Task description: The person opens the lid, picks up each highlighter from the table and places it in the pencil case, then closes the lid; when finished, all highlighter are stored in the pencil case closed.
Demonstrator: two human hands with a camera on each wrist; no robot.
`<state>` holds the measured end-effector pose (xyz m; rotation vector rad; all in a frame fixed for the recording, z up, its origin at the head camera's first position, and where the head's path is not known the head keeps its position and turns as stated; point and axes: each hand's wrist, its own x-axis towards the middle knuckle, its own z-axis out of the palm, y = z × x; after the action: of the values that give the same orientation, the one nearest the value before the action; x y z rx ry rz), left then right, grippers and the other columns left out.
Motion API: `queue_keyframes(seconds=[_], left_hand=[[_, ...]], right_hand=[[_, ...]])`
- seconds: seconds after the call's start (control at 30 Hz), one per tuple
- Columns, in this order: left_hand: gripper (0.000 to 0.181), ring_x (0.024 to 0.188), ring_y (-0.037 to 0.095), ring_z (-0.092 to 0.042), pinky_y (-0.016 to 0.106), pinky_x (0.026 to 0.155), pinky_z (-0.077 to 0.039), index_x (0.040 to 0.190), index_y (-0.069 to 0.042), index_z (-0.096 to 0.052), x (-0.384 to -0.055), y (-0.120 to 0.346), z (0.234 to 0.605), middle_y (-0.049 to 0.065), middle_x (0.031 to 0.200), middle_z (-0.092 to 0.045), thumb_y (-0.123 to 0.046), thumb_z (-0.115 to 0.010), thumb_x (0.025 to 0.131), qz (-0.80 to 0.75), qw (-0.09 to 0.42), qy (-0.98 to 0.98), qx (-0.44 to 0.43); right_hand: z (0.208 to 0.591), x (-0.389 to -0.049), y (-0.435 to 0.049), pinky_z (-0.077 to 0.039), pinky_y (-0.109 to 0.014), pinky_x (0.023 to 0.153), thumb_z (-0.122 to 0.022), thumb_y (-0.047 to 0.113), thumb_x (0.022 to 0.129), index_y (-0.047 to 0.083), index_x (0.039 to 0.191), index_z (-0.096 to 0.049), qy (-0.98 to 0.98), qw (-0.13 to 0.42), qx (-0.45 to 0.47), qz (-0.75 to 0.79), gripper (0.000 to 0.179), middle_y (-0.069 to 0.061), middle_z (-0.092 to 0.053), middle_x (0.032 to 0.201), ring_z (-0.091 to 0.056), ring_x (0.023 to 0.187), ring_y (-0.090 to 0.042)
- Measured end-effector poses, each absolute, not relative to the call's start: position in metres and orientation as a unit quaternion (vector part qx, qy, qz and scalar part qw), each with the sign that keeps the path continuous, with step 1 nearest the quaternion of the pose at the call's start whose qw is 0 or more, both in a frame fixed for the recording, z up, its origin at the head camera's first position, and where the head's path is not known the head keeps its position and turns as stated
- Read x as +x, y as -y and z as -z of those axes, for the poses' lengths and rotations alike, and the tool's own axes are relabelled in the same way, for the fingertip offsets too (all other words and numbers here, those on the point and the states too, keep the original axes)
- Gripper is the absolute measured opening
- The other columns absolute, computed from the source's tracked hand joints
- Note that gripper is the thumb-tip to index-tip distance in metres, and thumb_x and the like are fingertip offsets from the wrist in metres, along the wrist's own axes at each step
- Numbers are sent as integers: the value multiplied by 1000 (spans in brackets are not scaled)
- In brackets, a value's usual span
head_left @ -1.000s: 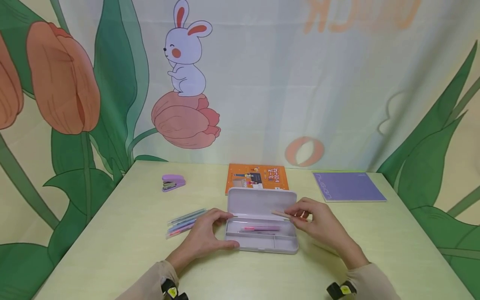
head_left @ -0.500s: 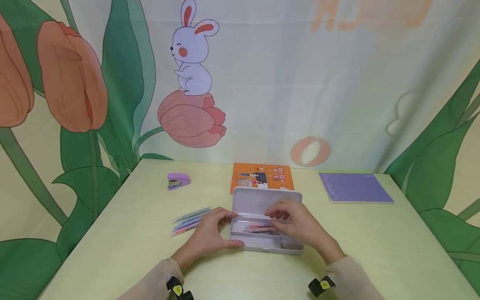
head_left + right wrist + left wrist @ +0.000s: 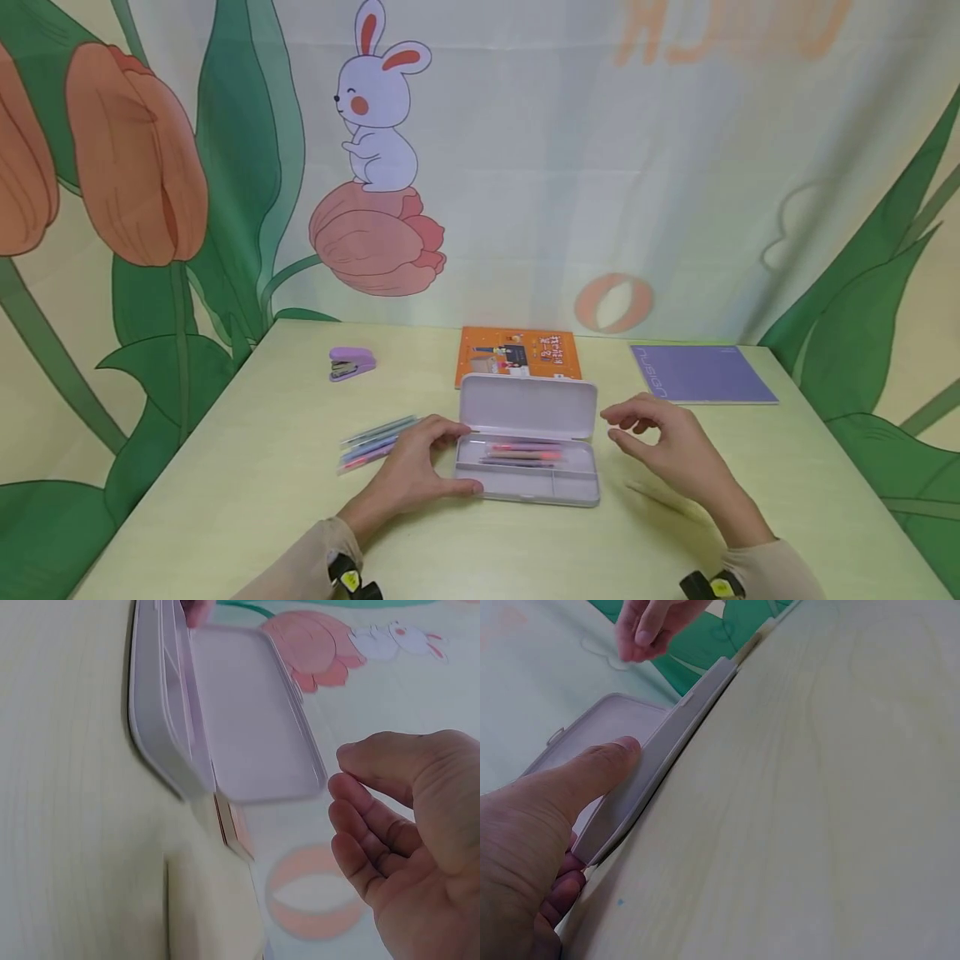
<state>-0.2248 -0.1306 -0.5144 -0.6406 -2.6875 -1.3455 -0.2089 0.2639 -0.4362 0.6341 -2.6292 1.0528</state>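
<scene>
A pale pencil case (image 3: 517, 498) lies with its lid (image 3: 527, 406) raised. Several pens (image 3: 525, 456) in pink, beige and grey tones lie in its long back compartment; the two front compartments hold nothing visible. My left hand (image 3: 411, 471) grips the case's left end, thumb on the front wall (image 3: 634, 791) and fingers round the back corner. Beyond the case's right end, my right hand (image 3: 671, 442) hovers with fingers loosely bent and nothing between them. In the right wrist view that hand (image 3: 412, 825) is apart from the lid's edge.
Several coloured pens (image 3: 375, 444) lie left of my left hand, partly behind it. At the back are a purple stapler (image 3: 351, 364), an orange book (image 3: 517, 354) and a purple notebook (image 3: 705, 375). A long beige item (image 3: 210, 907) lies below my right hand.
My right hand brought a beige pen over the case, laid it in the back compartment and let go, then moved off to the right. My left hand has kept its grip.
</scene>
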Motion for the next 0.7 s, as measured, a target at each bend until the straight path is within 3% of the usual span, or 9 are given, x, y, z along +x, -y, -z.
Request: queue_keyframes(seconds=[0.3,0.7], left_hand=[[81,114,12,-65,38,105,-59,134,-16,-76,-225,130,515,-5,126,-72,-50,-107,68,434,34,876,-206],[80,114,13,-66,38,105,-59,134,-17,-76,-227,131,518,-5,127,-73,-51,-107,68,432,36,877,-208]], right_hand=[[439,-188,-308,-59,-21,86,-88,9,96,20,117,-82,909,149,162,-355,25,7,-81,112,-71,97,-4],[453,-177,-323,-59,-19,85,-91,10,94,17,119,-82,905,142,146,-374,27,-7,-82,117,-71,96,-5]])
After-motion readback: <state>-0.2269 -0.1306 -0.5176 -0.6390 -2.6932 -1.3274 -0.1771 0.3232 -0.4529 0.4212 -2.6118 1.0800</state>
